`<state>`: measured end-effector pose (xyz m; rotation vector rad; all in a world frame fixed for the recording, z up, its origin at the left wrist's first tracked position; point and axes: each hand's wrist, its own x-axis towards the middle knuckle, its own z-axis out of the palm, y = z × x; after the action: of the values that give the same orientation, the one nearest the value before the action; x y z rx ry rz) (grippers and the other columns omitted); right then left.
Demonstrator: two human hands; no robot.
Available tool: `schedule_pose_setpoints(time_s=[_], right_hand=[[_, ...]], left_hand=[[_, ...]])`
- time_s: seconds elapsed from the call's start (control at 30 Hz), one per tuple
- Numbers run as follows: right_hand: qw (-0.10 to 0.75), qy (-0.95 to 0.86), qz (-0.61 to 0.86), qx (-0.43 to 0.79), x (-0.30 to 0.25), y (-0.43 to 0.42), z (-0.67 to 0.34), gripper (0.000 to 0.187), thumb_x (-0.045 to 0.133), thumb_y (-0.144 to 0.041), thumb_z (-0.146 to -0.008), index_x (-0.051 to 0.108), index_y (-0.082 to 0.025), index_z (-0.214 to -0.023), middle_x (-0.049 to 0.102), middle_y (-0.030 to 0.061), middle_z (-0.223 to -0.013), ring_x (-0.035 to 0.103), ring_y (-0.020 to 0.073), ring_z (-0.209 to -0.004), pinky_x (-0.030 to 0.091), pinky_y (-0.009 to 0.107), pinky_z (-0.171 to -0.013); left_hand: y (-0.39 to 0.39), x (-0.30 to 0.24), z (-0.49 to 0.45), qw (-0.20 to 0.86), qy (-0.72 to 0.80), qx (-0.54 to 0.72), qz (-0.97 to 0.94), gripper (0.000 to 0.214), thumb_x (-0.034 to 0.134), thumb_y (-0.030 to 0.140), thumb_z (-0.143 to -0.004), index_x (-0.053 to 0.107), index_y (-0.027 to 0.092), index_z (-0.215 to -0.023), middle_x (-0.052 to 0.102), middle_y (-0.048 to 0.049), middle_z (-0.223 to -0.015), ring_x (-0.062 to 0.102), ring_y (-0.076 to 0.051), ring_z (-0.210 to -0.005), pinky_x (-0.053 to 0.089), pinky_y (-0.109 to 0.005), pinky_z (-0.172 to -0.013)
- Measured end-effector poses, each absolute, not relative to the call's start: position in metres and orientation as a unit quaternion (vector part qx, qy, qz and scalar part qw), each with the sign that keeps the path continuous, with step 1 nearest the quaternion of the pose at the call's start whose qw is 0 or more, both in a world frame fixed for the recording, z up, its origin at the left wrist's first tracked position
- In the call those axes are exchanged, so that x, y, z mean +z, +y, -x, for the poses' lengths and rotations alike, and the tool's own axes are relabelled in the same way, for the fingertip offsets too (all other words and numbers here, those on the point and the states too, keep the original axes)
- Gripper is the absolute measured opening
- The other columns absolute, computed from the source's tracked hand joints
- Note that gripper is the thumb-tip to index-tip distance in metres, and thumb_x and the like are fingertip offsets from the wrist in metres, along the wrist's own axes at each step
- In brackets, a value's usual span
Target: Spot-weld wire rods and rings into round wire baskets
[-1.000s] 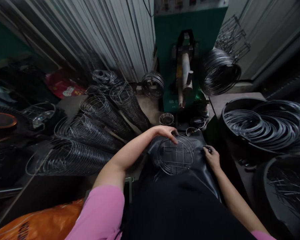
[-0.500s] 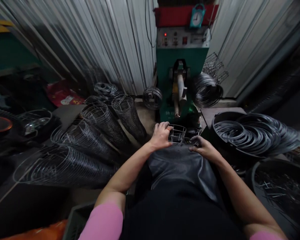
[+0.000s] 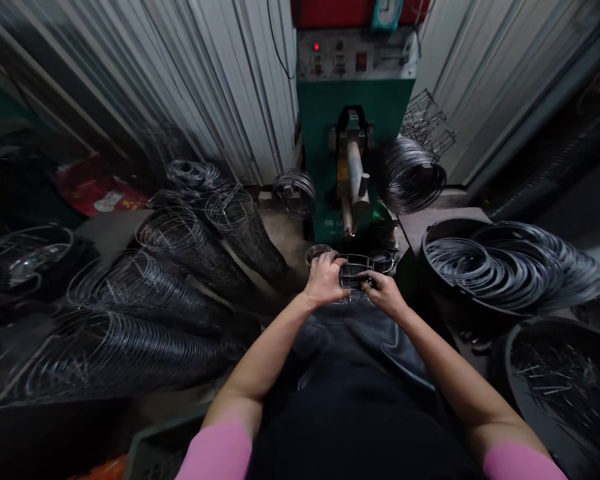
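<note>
A small round wire basket [image 3: 353, 272] is held in front of me, just below the green welding machine [image 3: 353, 127]. My left hand [image 3: 323, 280] grips its left rim with curled fingers. From the right, my right hand [image 3: 384, 291] closes on the basket's near right side. The basket sits under the machine's protruding metal arm [image 3: 354, 175]. A dark leather apron [image 3: 360, 347] covers my lap beneath both forearms.
Long stacks of finished wire baskets [image 3: 180, 267] lie on the left. A black tub of wire rings [image 3: 500, 267] stands at the right, with a tub of short wire pieces [image 3: 565, 380] nearer me. Wire coils [image 3: 413, 175] hang beside the machine.
The basket was lifted off my lap and carried forward to the machine by my left hand. My right hand has come off the apron and taken hold of the basket too.
</note>
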<state>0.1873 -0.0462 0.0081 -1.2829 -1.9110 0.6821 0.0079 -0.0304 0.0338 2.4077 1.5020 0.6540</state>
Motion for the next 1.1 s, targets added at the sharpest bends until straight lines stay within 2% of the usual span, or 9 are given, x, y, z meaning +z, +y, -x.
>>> schedule_pose_setpoints(time_s=[0.23,0.37,0.5,0.6,0.67,0.77,0.87,1.0,1.1], right_hand=[[0.286,-0.793,0.465,0.269,0.005,-0.042,-0.195,0.026,0.051,-0.013,-0.072,0.069,-0.02,-0.089,0.071,0.0061,-0.089,0.065,0.0201,-0.084,0.049,0.032,-0.077],[0.239,-0.779,0.445,0.371,0.01,-0.061,-0.199,0.021,0.052,-0.018,-0.075,0.069,-0.018,-0.087,0.07,0.0052,-0.083,0.064,0.0185,-0.079,0.049,0.03,-0.073],[0.299,-0.671,0.496,0.464,0.011,-0.076,-0.221,0.023,0.06,-0.033,-0.074,0.068,-0.018,-0.09,0.069,0.0043,-0.086,0.062,0.018,-0.081,0.047,0.029,-0.075],[0.357,-0.572,0.583,0.453,-0.007,-0.063,-0.242,0.031,0.063,-0.041,-0.071,0.067,-0.016,-0.088,0.068,0.0049,-0.082,0.061,0.0179,-0.077,0.047,0.029,-0.071],[0.348,-0.557,0.613,0.438,-0.027,-0.046,-0.251,0.031,0.062,-0.042,-0.069,0.067,-0.015,-0.085,0.068,0.0055,-0.08,0.061,0.0183,-0.075,0.047,0.03,-0.07],[0.27,-0.618,0.608,0.419,-0.058,-0.024,-0.248,0.024,0.06,-0.035,-0.069,0.067,-0.015,-0.08,0.068,0.0052,-0.079,0.06,0.0186,-0.078,0.046,0.03,-0.073],[0.15,-0.686,0.576,0.418,-0.08,-0.015,-0.234,0.017,0.059,-0.025,-0.067,0.067,-0.016,-0.079,0.068,0.0036,-0.078,0.06,0.0176,-0.076,0.045,0.027,-0.072],[0.012,-0.735,0.507,0.45,-0.092,-0.02,-0.217,0.017,0.059,-0.02,-0.066,0.069,-0.017,-0.079,0.07,0.0007,-0.077,0.061,0.0159,-0.072,0.045,0.023,-0.066],[-0.044,-0.748,0.467,0.47,-0.094,-0.024,-0.212,0.019,0.058,-0.019,-0.068,0.071,-0.017,-0.081,0.07,-0.0004,-0.076,0.061,0.016,-0.071,0.045,0.022,-0.064]], left_hand=[[-0.029,0.029,-0.012,0.128,0.504,0.218,-0.826,0.067,0.077,0.033,-0.051,0.054,0.018,-0.113,0.046,-0.0133,-0.125,0.041,-0.031,-0.117,0.033,-0.046,-0.1],[-0.046,0.022,-0.007,0.135,0.487,0.201,-0.839,0.068,0.077,0.034,-0.051,0.054,0.017,-0.113,0.046,-0.0149,-0.125,0.041,-0.032,-0.117,0.033,-0.047,-0.099],[-0.074,0.006,0.01,0.162,0.45,0.195,-0.857,0.07,0.077,0.035,-0.051,0.054,0.014,-0.114,0.046,-0.0167,-0.125,0.042,-0.033,-0.116,0.033,-0.047,-0.099],[-0.094,-0.01,0.022,0.174,0.419,0.182,-0.872,0.069,0.075,0.033,-0.052,0.052,0.016,-0.115,0.045,-0.0163,-0.126,0.041,-0.033,-0.118,0.03,-0.052,-0.101],[-0.103,-0.021,0.026,0.171,0.417,0.184,-0.873,0.067,0.074,0.031,-0.053,0.052,0.017,-0.115,0.044,-0.0167,-0.127,0.039,-0.033,-0.12,0.027,-0.054,-0.103],[-0.109,-0.029,0.031,0.169,0.423,0.192,-0.869,0.066,0.072,0.029,-0.054,0.051,0.017,-0.115,0.044,-0.0169,-0.129,0.038,-0.034,-0.122,0.026,-0.055,-0.103],[-0.111,-0.027,0.038,0.176,0.417,0.195,-0.87,0.066,0.072,0.03,-0.054,0.05,0.019,-0.115,0.043,-0.0154,-0.129,0.039,-0.033,-0.121,0.026,-0.055,-0.103],[-0.111,-0.019,0.05,0.185,0.389,0.224,-0.874,0.067,0.072,0.03,-0.055,0.049,0.019,-0.116,0.043,-0.0155,-0.128,0.04,-0.031,-0.12,0.03,-0.052,-0.102],[-0.112,-0.015,0.057,0.189,0.372,0.246,-0.875,0.067,0.072,0.029,-0.055,0.047,0.018,-0.117,0.043,-0.0155,-0.126,0.041,-0.031,-0.119,0.031,-0.052,-0.102]])
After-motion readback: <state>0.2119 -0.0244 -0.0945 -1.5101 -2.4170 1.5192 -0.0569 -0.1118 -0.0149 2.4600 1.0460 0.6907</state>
